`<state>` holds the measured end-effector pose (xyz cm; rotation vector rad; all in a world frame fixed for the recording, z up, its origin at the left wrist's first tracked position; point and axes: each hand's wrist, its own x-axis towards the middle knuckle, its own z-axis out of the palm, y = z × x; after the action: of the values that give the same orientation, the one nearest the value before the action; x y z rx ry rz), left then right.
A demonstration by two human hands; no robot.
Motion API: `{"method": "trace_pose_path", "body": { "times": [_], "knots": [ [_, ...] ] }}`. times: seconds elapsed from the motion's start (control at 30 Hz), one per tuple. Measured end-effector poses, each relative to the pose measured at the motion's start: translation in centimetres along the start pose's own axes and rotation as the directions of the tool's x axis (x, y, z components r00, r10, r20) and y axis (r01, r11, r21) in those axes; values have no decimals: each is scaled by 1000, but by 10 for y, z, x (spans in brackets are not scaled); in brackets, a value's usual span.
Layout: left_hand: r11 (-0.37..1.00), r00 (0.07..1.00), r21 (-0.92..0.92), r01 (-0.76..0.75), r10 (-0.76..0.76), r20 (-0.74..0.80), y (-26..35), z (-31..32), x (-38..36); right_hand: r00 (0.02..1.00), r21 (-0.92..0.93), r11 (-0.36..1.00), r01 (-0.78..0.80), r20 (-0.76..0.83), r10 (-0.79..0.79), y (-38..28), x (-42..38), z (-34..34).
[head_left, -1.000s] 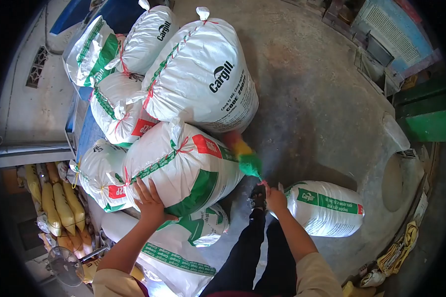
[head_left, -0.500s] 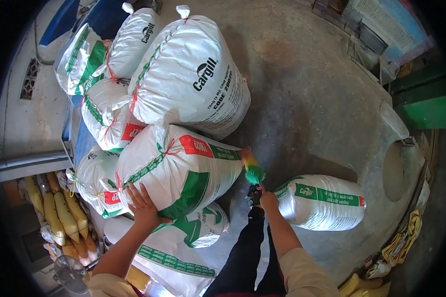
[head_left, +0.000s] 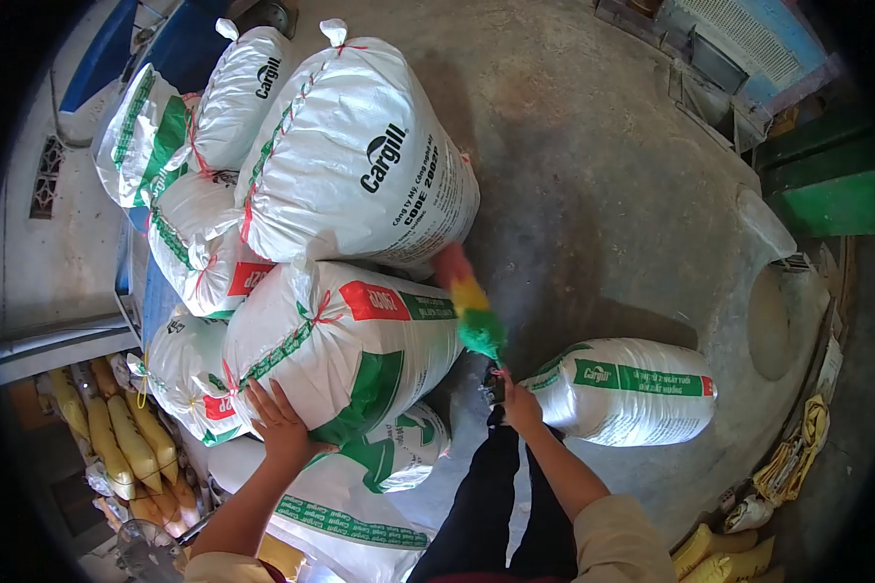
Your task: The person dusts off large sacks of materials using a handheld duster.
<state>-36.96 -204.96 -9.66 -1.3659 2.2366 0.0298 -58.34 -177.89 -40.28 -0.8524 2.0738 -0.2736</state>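
On tied white sack point(head_left: 342, 355), left hand point(head_left: 284, 429), fingers spread; right hand point(head_left: 521, 406), fingers gripping red-yellow-green duster point(head_left: 472, 306).

Bare floor point(head_left: 612, 214) runs from the duster point(head_left: 472, 309) out to the green box point(head_left: 826, 202); a hand could pass low there. Lone sack point(head_left: 622, 392) lies just beside the right hand point(head_left: 522, 406), barring that side. Piled sacks point(head_left: 360, 146) wall off the left; the middle sack point(head_left: 345, 345) stands against the left hand point(head_left: 284, 428), blocking any forward path.

Duster point(head_left: 472, 303): red, yellow and green bands
Middle sack point(head_left: 348, 348): white, red-and-green panels
Right sack point(head_left: 627, 396): white, red-tipped green band
Trousers point(head_left: 476, 500): black
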Motion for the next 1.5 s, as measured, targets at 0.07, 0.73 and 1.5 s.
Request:
{"method": "trace_pose_path", "body": {
  "times": [0.07,0.73,1.5],
  "knots": [
    [1000,999,-10,17,-17,33,3,-4,0,995,-7,997,83,57,-82,-23,-10,-35],
    [996,995,74,58,-64,75,-15,15,8,897,455,882,-123,-330,296,40,-109,-119],
    [878,804,125,-461,474,-359,198,56,-47,570,582,655,-482,-359,739,327,-257,-102]
  ]
}}
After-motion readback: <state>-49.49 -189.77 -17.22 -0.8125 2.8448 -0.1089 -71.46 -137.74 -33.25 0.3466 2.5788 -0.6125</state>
